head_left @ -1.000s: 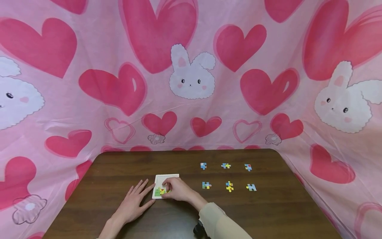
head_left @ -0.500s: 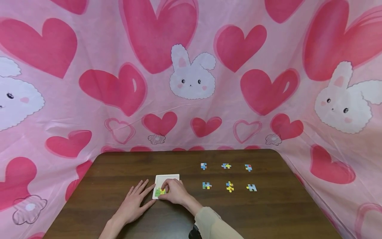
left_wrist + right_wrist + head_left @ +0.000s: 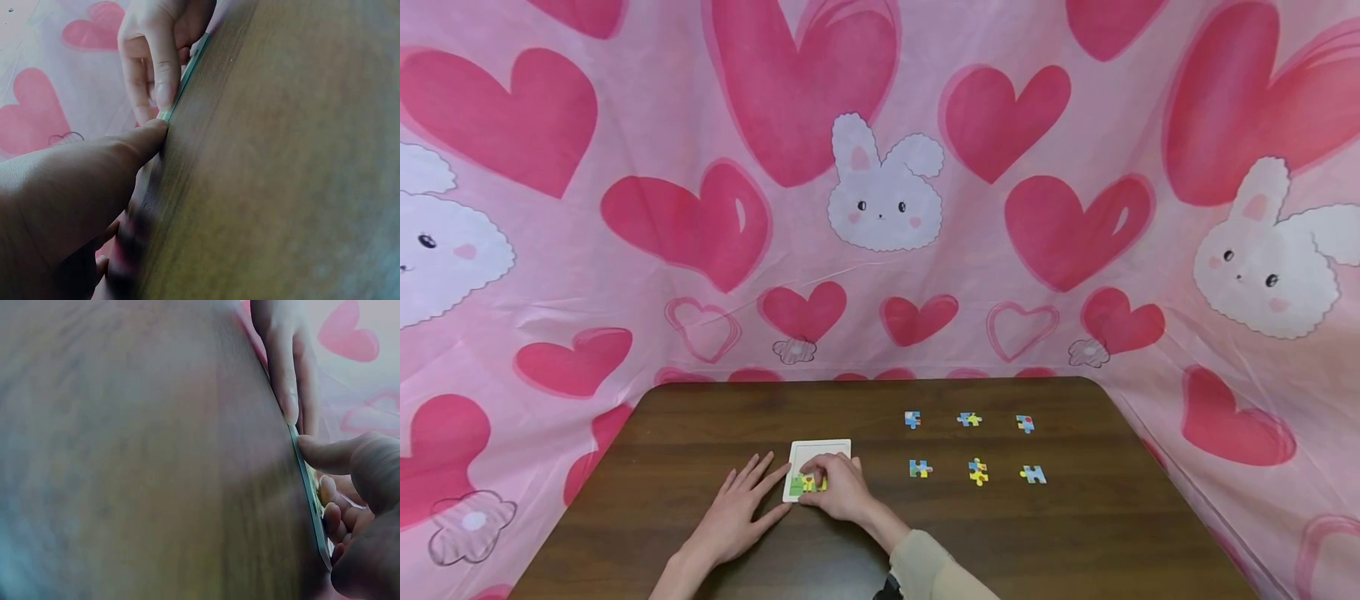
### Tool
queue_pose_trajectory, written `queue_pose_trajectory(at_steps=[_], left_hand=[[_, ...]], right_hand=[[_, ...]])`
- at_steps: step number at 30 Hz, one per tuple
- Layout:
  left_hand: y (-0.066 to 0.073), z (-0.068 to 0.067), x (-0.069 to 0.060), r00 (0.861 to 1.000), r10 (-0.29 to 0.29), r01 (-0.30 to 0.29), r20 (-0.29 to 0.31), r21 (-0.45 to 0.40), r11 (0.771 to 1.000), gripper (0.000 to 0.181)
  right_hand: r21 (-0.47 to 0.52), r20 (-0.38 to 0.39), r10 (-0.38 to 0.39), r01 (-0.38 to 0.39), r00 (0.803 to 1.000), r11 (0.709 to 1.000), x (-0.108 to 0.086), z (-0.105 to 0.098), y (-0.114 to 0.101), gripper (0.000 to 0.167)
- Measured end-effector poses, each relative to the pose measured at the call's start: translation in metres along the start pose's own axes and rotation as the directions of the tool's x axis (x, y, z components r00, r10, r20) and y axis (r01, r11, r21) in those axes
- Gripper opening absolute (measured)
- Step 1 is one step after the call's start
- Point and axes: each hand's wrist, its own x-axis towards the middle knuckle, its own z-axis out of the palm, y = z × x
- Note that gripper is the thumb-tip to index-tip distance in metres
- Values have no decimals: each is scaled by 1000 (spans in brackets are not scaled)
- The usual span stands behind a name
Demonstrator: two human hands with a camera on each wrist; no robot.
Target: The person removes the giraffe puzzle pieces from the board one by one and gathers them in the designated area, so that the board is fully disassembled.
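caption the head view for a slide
Right grip over a puzzle board, left grip at its edge, six loose pieces in two rows on the table.

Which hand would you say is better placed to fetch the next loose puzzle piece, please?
The right hand, probably: it is over the puzzle board, nearer the loose pieces, while the left hand rests at the puzzle board's left edge, farther from them.

Table (image 3: pixel 1075 533): dark brown wood grain, rounded far corners. Cloth (image 3: pixel 970 258): pink, hung behind and along both sides, creased, printed with red hearts (image 3: pixel 1006 125), white rabbits (image 3: pixel 883 200) and outlined flowers (image 3: pixel 472 522).
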Motion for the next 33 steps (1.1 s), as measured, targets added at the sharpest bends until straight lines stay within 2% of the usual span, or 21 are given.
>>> queue_pose_trajectory(at_steps=[10,17,24,28,31,33], left_hand=[[-1,0,-1,999,-24,24,36,1,1000,65],[-1,1,1,1000,-10,10,14,-4,1000,63],[-3,-1,2,999,-25,25,48,-3,1000,66],[-3,-1,2,998,-25,26,54,-1,1000,66],[-2,-1,1,998,-26,26,54,2,1000,66],[-2,-2,1,998,-27,27,58,7,1000,66]], right_hand=[[46,-36,-2,4,999,999,-4,3,-1,36],[-50,-24,-72,71,997,996,1,-1,-5,34],[-75,-4,-86,86,996,994,3,-2,-6,36],[-4,4,-79,79,997,997,4,-3,-5,37],[113,25,-60,57,998,992,3,-8,-3,39],[223,45,-52,41,998,974,3,-15,-2,41]])
